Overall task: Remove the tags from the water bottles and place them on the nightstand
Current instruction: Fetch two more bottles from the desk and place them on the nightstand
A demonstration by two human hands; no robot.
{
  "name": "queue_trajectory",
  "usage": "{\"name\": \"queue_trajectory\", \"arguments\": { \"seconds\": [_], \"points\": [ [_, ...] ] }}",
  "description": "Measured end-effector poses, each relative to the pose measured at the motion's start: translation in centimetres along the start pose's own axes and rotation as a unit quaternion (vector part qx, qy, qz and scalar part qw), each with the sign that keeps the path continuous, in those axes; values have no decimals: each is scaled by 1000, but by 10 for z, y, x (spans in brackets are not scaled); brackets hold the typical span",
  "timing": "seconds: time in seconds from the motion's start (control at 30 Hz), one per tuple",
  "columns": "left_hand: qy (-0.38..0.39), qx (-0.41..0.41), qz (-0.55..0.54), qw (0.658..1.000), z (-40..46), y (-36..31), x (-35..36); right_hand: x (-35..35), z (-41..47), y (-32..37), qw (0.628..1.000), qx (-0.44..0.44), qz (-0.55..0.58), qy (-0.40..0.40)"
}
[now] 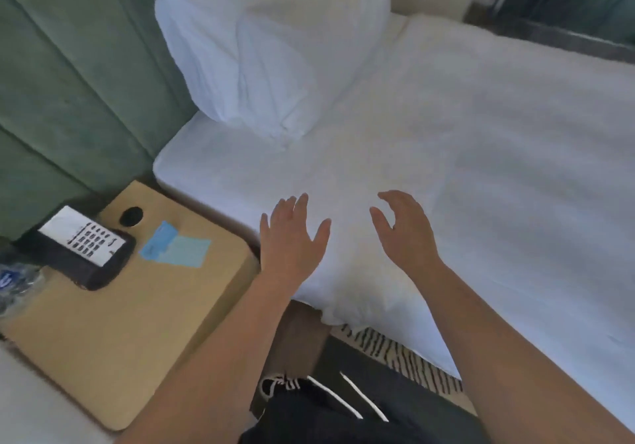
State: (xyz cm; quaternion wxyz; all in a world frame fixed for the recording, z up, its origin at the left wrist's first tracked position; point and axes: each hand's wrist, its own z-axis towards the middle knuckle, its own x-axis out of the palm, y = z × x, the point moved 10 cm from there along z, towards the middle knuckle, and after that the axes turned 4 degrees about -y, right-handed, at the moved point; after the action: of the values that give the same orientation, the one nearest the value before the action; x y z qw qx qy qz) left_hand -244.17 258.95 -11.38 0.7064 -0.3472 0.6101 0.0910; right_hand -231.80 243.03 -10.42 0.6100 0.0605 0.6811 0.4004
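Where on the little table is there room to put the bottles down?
The nightstand has a big bare patch at its near end, between the telephone, the blue tags and the near edge. The far end is crowded by those and a black round thing. Bottles sit at the left edge. Both hands are empty over the bed.

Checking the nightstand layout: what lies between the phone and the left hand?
In the head view, two blue tags lie on the nightstand between the phone and the left hand.

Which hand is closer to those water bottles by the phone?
The left hand, probably. It hovers open at the bed's edge beside the nightstand, where the water bottles lie at the far left. The right hand is over the bed.
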Motion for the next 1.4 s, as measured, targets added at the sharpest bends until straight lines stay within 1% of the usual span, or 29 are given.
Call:
{"name": "queue_trajectory", "arguments": {
  "seconds": [0.17,0.3,0.47,0.57,0.67,0.73,0.93,1.03,1.1,1.17,1.27,1.4],
  "points": [
    [69,127,-20,989,-24,-164,65,-105,-45,-138,990,122,-11,-67],
    [93,229,-22,969,-58,-291,108,-190,-95,-229,971,191,-15,-140],
    [132,333,-32,933,-122,-438,156,-283,-179,-332,937,281,-4,-206],
    [161,398,-24,903,-173,-511,182,-331,-237,-378,912,328,-10,-247],
    [191,458,-14,868,-229,-570,204,-368,-302,-415,878,383,-21,-286],
    [214,500,-14,839,-270,-606,217,-388,-349,-433,849,422,-19,-316],
    [266,616,-19,741,-399,-696,246,-432,-500,-472,740,542,-15,-397],
    [278,655,-22,702,-456,-735,263,-445,-565,-489,685,586,-9,-434],
    [285,676,-19,680,-490,-760,280,-453,-598,-505,657,605,-6,-451],
    [292,691,-14,661,-522,-787,301,-460,-627,-528,638,621,1,-456],
    [309,699,-14,645,-565,-837,337,-481,-661,-579,625,635,3,-455],
    [322,714,-5,622,-610,-911,381,-530,-692,-656,610,662,-4,-436]
  ]
}}
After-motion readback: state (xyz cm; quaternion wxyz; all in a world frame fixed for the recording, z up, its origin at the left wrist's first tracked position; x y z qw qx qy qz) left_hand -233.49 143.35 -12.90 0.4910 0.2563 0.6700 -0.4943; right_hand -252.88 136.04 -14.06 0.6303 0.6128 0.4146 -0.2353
